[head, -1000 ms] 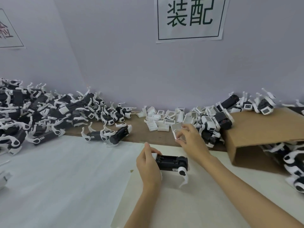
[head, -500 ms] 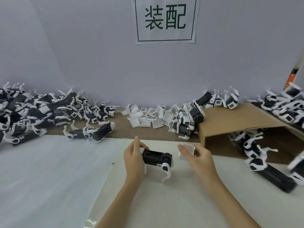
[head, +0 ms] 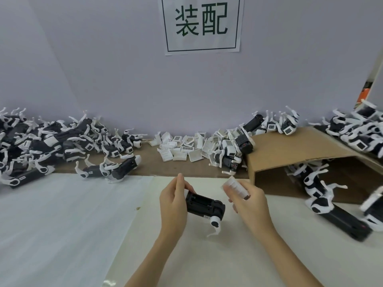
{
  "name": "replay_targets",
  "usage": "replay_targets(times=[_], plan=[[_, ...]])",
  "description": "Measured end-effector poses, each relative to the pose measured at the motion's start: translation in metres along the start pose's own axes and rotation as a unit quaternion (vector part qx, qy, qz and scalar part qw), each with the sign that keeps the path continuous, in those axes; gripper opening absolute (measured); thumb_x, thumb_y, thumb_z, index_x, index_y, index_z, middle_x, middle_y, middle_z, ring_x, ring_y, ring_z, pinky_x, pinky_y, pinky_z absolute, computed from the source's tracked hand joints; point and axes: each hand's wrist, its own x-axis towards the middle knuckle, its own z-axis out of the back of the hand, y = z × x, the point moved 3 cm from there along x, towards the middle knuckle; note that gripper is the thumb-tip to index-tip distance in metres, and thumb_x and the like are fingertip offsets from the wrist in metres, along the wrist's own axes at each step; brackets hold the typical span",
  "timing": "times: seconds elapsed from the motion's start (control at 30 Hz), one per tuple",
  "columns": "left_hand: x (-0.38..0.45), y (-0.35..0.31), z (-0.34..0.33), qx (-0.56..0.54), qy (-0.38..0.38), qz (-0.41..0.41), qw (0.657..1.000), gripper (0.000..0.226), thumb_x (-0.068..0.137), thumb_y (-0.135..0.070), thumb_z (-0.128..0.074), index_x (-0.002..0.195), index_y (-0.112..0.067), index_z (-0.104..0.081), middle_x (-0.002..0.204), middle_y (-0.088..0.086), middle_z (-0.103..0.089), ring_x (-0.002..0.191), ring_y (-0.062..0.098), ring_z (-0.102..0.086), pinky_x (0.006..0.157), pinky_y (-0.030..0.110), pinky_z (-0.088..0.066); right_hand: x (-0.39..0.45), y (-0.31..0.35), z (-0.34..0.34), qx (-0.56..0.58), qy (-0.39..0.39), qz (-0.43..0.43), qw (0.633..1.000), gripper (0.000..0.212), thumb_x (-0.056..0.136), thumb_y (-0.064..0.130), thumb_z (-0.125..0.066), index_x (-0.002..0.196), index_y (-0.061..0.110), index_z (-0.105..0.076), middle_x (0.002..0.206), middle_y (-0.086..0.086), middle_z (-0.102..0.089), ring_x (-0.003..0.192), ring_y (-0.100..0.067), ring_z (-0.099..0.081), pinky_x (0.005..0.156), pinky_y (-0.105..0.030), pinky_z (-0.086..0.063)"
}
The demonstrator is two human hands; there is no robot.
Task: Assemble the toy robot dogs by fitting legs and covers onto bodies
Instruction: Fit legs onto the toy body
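My left hand (head: 174,201) grips the left end of a black toy dog body (head: 204,205), holding it tilted just above the white sheet; a white leg (head: 215,224) hangs from its right end. My right hand (head: 246,201) pinches a white ribbed cover (head: 235,186) a little above and to the right of the body, apart from it. The body's open slotted side faces up.
Loose white covers (head: 186,149) lie in a heap on the brown strip by the wall. Piles of black-and-white dogs sit at far left (head: 47,139) and far right (head: 356,131). A cardboard box (head: 290,154) lies open at right with dogs (head: 319,183) in front.
My right hand picked a white cover from the heap and drew it back beside the body. My left hand lifted and tilted the body. The view shifted right.
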Motion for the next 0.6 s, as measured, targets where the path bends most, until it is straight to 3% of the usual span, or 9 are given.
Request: replay_targets(times=[0.13, 0.23, 0.3, 0.33, 0.47, 0.6], plan=[[-0.001, 0.000, 0.001, -0.005, -0.004, -0.001, 1.000, 0.059, 0.104, -0.050, -0.043, 0.070, -0.005, -0.063, 0.076, 0.018, -0.064, 0.079, 0.038, -0.058, 0.073, 0.040, -0.042, 0.000, -0.002, -0.002, 0.023, -0.014, -0.034, 0.999, 0.016, 0.086, 0.020, -0.084, 0.089, 0.020, -0.068, 0.083, 0.008, -0.070, 0.074, -0.009, -0.066, 0.065, -0.016, -0.048], [-0.001, 0.000, 0.002, -0.009, -0.014, 0.011, 1.000, 0.061, 0.103, -0.051, -0.043, 0.071, -0.003, -0.062, 0.080, 0.023, -0.062, 0.081, 0.042, -0.057, 0.075, 0.041, -0.041, -0.001, -0.006, -0.006, 0.114, 0.008, -0.104, 0.988, 0.015, 0.085, 0.016, -0.084, 0.087, 0.012, -0.070, 0.084, 0.008, -0.074, 0.082, -0.009, -0.068, 0.077, -0.023, -0.052], [-0.001, 0.001, 0.002, -0.008, -0.016, 0.016, 1.000, 0.061, 0.103, -0.052, -0.042, 0.072, -0.003, -0.062, 0.081, 0.024, -0.062, 0.081, 0.042, -0.057, 0.075, 0.041, -0.041, -0.003, -0.002, -0.008, 0.182, 0.005, -0.106, 0.978, 0.013, 0.088, 0.007, -0.080, 0.094, 0.005, -0.069, 0.099, 0.004, -0.079, 0.100, -0.014, -0.073, 0.089, -0.032, -0.058], [-0.001, 0.001, 0.002, -0.006, -0.015, 0.018, 1.000, 0.061, 0.103, -0.052, -0.042, 0.072, -0.003, -0.062, 0.081, 0.024, -0.062, 0.080, 0.041, -0.057, 0.075, 0.041, -0.042, -0.004, 0.001, -0.008, 0.204, 0.004, -0.090, 0.975, 0.014, 0.090, 0.005, -0.078, 0.098, 0.001, -0.066, 0.103, 0.000, -0.079, 0.103, -0.017, -0.075, 0.088, -0.033, -0.061], [-0.002, 0.002, 0.002, -0.006, -0.013, 0.021, 1.000, 0.061, 0.103, -0.052, -0.041, 0.072, -0.004, -0.062, 0.079, 0.023, -0.061, 0.074, 0.027, -0.055, 0.075, 0.040, -0.041, -0.007, 0.014, -0.006, 0.133, 0.012, -0.024, 0.991, 0.012, 0.093, 0.009, -0.073, 0.103, 0.013, -0.068, 0.091, 0.002, -0.080, 0.077, -0.012, -0.074, 0.066, -0.020, -0.055], [-0.002, 0.001, 0.001, -0.019, -0.022, 0.026, 0.999, 0.064, 0.103, -0.054, -0.040, 0.072, -0.003, -0.062, 0.079, 0.025, -0.060, 0.071, 0.025, -0.053, 0.072, 0.040, -0.041, -0.012, 0.015, -0.012, 0.016, 0.001, 0.027, 1.000, 0.009, 0.095, 0.013, -0.070, 0.091, 0.021, -0.069, 0.082, 0.011, -0.072, 0.073, -0.006, -0.063, 0.068, -0.020, -0.048]])
